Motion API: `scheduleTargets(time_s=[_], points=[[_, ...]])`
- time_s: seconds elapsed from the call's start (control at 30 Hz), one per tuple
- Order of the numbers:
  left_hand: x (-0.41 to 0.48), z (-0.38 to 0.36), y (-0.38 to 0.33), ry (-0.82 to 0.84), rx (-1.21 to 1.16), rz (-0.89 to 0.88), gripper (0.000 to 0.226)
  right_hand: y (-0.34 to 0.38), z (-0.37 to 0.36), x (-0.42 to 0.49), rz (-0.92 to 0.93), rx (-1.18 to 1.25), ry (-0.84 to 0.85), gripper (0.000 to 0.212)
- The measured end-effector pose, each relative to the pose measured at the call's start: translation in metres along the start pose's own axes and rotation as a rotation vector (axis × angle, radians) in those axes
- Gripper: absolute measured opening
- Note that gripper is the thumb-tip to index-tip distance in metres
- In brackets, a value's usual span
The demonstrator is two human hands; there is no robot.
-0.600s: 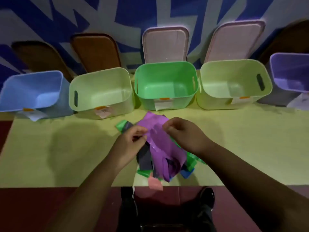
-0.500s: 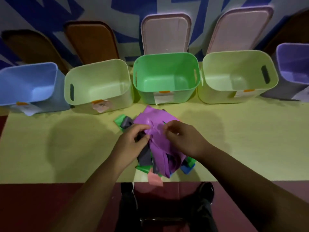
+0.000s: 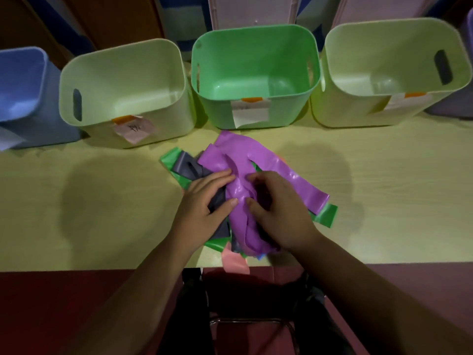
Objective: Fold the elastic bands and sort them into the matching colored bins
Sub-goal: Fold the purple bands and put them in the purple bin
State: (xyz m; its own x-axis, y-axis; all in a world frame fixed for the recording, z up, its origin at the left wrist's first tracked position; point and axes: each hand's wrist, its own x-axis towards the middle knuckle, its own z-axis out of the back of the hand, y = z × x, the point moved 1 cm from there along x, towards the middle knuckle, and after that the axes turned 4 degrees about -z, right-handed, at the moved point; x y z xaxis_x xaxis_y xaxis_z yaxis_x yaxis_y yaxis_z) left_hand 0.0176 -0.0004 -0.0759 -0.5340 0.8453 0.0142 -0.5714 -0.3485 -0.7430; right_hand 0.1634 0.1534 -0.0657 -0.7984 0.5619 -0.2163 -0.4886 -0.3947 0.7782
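1. A light blue plastic bin (image 3: 23, 93) stands at the far left of the pale yellow-green tabletop (image 3: 97, 206), cut off by the frame edge.
2. Just beside it is a pale yellow-green plastic bin (image 3: 122, 88) with a pink paper label (image 3: 134, 128) on its front wall.
3. The left hand (image 3: 202, 208) lies palm down on a heap of bands near the table's front edge; its thumb and fingers are curled and pinch the left edge of a wide glossy purple elastic band (image 3: 245, 172).
4. Under that hand lie a dark grey elastic band (image 3: 186, 166) and a green elastic band (image 3: 170, 158), both poking out to the left.
5. A bright green plastic bin (image 3: 256, 73) stands behind the heap, with a white paper label (image 3: 250, 114) on its front.
6. A pink elastic band (image 3: 234, 262) hangs over the table's front edge.
7. The right hand (image 3: 279, 213) pinches the purple band from its right side, fingers bent, facing the left hand.
8. A second pale yellow-green plastic bin (image 3: 391, 70) stands to the right, and a sliver of a purple bin (image 3: 467, 24) shows at the frame edge.
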Motion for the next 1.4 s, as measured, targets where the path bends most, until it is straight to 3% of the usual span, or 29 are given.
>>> scheduleTargets(time_s=[0.27, 0.6, 0.7, 0.83, 0.97, 1.2, 1.4], points=[[-0.009, -0.016, 0.015, -0.158, 0.020, -0.138, 0.047, -0.019, -0.024, -0.006, 0.131, 0.007, -0.247, 0.040], [-0.017, -0.029, 0.029, -0.285, 0.084, -0.261, 0.042, -0.037, -0.032, -0.009, 0.230, 0.151, -0.311, 0.021], [-0.022, -0.035, 0.030, -0.305, 0.171, -0.307, 0.050, -0.038, -0.035, -0.012, 0.246, 0.161, -0.360, 0.014], [-0.031, -0.042, 0.022, -0.302, 0.356, -0.336, 0.053, -0.031, -0.034, -0.037, 0.282, 0.164, -0.476, 0.026], [-0.055, -0.037, 0.011, -0.219, 0.337, -0.246, 0.064, -0.029, -0.014, -0.091, 0.276, 0.084, -0.559, 0.029], [-0.120, -0.044, 0.012, -0.076, 0.476, -0.189, 0.079, -0.074, -0.003, -0.154, 0.140, -0.209, -0.496, 0.041], [-0.144, -0.057, 0.011, -0.136, 0.658, -0.165, 0.076, -0.102, -0.031, -0.165, 0.156, -0.345, -0.516, 0.047]])
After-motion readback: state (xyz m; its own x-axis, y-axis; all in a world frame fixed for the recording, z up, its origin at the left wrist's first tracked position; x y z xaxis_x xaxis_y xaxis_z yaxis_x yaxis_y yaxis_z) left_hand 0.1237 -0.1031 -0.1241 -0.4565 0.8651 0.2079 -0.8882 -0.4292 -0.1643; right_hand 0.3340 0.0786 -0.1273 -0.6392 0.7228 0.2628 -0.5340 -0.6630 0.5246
